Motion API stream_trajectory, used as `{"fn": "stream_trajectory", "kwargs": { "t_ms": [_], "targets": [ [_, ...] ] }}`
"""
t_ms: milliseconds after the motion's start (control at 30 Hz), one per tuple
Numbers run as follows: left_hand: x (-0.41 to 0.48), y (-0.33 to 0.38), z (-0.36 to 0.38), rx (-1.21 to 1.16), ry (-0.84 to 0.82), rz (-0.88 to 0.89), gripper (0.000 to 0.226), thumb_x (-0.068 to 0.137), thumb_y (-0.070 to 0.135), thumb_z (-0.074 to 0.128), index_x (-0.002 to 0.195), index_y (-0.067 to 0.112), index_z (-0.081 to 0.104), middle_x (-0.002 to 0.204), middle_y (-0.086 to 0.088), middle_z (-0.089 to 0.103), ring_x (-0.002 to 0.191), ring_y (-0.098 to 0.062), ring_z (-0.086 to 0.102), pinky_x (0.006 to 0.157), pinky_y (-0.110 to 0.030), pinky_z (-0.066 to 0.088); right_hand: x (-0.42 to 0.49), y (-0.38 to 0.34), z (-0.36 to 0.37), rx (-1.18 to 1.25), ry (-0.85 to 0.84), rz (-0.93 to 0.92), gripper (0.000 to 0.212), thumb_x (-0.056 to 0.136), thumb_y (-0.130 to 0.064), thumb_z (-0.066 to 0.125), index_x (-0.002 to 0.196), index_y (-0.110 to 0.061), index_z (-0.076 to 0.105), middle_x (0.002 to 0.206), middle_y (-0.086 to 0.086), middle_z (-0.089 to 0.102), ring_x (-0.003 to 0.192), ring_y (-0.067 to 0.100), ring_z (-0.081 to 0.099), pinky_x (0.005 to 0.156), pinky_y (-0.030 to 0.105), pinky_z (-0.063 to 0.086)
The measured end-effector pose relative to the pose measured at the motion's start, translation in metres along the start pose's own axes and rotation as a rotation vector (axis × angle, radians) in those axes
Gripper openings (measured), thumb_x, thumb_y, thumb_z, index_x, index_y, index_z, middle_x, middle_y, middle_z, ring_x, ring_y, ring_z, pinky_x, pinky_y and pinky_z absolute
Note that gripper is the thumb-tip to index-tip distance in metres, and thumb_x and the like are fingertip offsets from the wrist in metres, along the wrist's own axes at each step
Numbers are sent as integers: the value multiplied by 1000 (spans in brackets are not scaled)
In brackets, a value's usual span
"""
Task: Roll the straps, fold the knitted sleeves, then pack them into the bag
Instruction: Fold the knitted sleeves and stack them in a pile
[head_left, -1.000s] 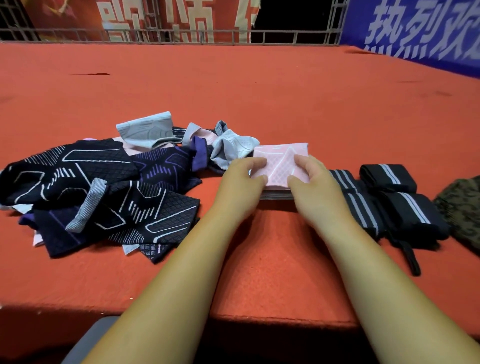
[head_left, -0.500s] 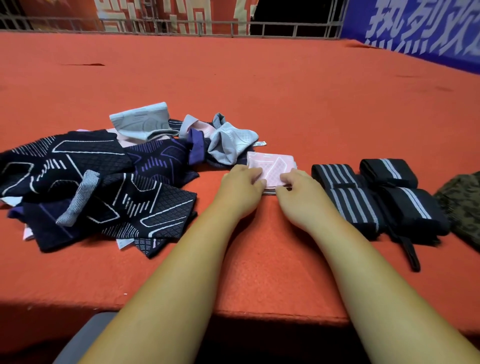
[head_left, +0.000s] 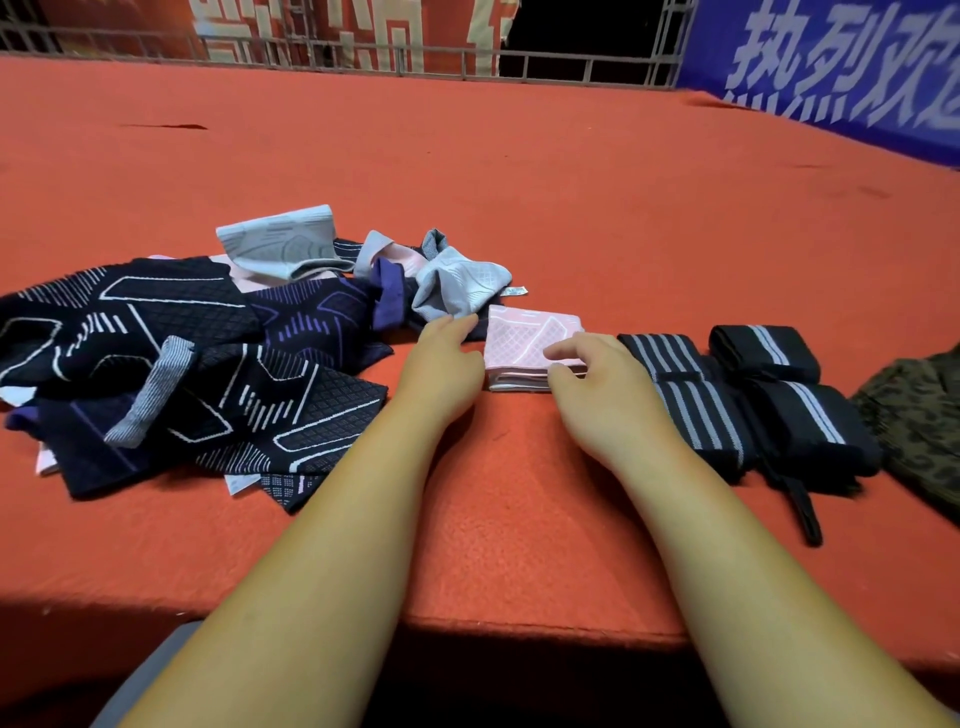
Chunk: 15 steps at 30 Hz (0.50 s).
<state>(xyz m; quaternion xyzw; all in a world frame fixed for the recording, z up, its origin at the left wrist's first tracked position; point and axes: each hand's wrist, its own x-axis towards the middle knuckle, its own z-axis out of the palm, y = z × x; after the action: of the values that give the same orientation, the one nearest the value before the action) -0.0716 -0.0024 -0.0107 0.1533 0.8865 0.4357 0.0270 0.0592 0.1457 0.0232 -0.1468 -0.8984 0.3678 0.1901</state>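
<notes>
A folded pink knitted sleeve lies on the red surface in the middle. My right hand rests at its right edge with loosely bent fingers touching the top. Just left of the pink sleeve, my left hand hovers with relaxed fingers and holds nothing. A heap of unfolded sleeves, dark navy, purple and light grey, spreads to the left. Rolled black straps with grey stripes sit on the right. A camouflage-patterned bag shows at the far right edge.
The red felt-covered table stretches far back to a metal railing and a blue banner. Its front edge runs just below my forearms. A loose black strap end trails toward the front edge.
Both hands pressed on the folded pink sleeve earlier. My left hand has now come off it to the left, and my right hand has slid to its right edge.
</notes>
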Motion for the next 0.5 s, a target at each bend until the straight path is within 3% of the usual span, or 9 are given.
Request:
{"fn": "stream_trajectory", "kwargs": {
  "t_ms": [133, 200, 233, 367, 433, 500],
  "targets": [
    [3, -2, -1, 34, -24, -17, 62, 87, 25, 50, 147, 16, 62, 155, -9, 52, 144, -29, 49, 123, -44, 37, -5, 1, -4, 46, 9, 9, 26, 101, -15, 58, 117, -26, 76, 131, -5, 61, 105, 5, 54, 75, 3, 35],
    [-2, 4, -2, 29, -19, -11, 54, 99, 14, 50, 152, 10, 56, 162, -7, 47, 151, -27, 42, 126, -35, 30, -7, 2, -5, 59, 9, 13, 26, 101, -15, 58, 115, -27, 76, 130, -6, 61, 107, 5, 56, 77, 8, 36],
    [-4, 6, -3, 3, 1, 0, 52, 103, 11, 49, 154, 8, 54, 164, -7, 45, 153, -25, 39, 126, -33, 27, -8, 2, -6, 62, 8, 11, 25, 101, -15, 58, 114, -27, 76, 129, -6, 61, 105, 4, 56, 76, 4, 36],
    [-9, 15, -10, -54, 191, 97, 42, 102, 15, 45, 136, 2, 67, 148, -15, 58, 140, -34, 51, 119, -44, 39, -10, 1, -10, 80, 25, -18, 25, 101, -15, 58, 111, -28, 76, 128, -10, 60, 106, 2, 55, 81, -5, 32],
    [-19, 25, -20, -18, 339, 173, 41, 99, 18, 48, 132, 10, 72, 143, -7, 64, 131, -35, 56, 113, -42, 42, -9, -1, -14, 118, 56, -52, 26, 100, -13, 60, 113, -29, 76, 128, -11, 62, 114, 2, 56, 91, 0, 36],
    [-36, 42, -34, 21, 488, 275, 39, 95, 23, 55, 128, 23, 76, 136, 7, 69, 126, -30, 56, 108, -40, 42, -7, -3, -19, 172, 82, -97, 30, 99, -11, 62, 119, -29, 74, 132, -13, 64, 124, 3, 57, 109, 18, 42]
  ]
}}
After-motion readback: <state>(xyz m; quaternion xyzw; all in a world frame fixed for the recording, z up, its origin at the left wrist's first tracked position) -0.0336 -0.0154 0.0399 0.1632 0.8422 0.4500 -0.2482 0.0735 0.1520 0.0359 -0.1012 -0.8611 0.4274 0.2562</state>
